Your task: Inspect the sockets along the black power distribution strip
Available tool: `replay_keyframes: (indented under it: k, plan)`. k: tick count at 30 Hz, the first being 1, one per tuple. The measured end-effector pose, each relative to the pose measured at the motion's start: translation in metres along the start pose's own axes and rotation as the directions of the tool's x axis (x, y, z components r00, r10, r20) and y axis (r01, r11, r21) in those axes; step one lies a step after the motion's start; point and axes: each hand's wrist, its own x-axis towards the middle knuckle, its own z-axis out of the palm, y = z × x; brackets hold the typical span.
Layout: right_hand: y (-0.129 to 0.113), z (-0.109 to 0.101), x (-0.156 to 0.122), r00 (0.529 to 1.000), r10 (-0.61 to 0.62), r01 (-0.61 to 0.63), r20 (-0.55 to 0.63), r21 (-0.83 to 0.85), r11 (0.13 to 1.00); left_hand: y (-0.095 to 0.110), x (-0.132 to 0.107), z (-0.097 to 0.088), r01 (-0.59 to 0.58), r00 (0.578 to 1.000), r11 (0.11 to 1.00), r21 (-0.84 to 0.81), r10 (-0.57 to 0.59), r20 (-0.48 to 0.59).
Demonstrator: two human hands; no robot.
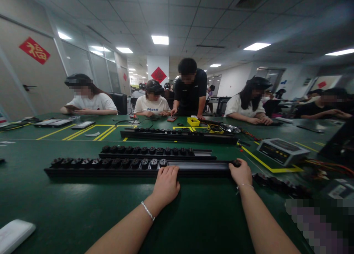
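A long black rail (199, 167) lies crosswise in front of me, with a row of black socket modules (125, 163) along its left part. Beside the last module, my left hand (167, 184) curls its fingers over the front edge of the rail, the thumb mostly hidden. At the rail's right end, my right hand (242, 173) is closed around a small black socket module (236, 163), partly covered by the fingers. Between the hands, a bare stretch of the rail's channel shows. More loose black modules (279, 183) lie to the right of my right hand.
Behind stand a second rail with modules (149, 151) and a longer black rail (179, 135). A power supply unit (282, 150) with cables sits right. A yellow bin (193, 121) is farther back. A white object (16, 232) lies front left. Several people are across the table.
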Motion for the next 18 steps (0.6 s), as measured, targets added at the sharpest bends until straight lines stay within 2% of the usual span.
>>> replay_keyframes:
  k: [11, 18]
  plan:
    - [0.0014, -0.0064, 0.0025, 0.998, 0.067, -0.067, -0.019, 0.007, 0.998, -0.0012, -0.0005, 0.0018, -0.016, 1.000, 1.000, 0.012, 0.016, -0.022]
    - [0.0080, -0.0049, 0.0035, 0.996, 0.060, -0.058, -0.063, 0.037, 0.998, 0.0006, -0.0004, -0.0006, -0.004, 1.000, 1.000, 0.007, 0.004, 0.000]
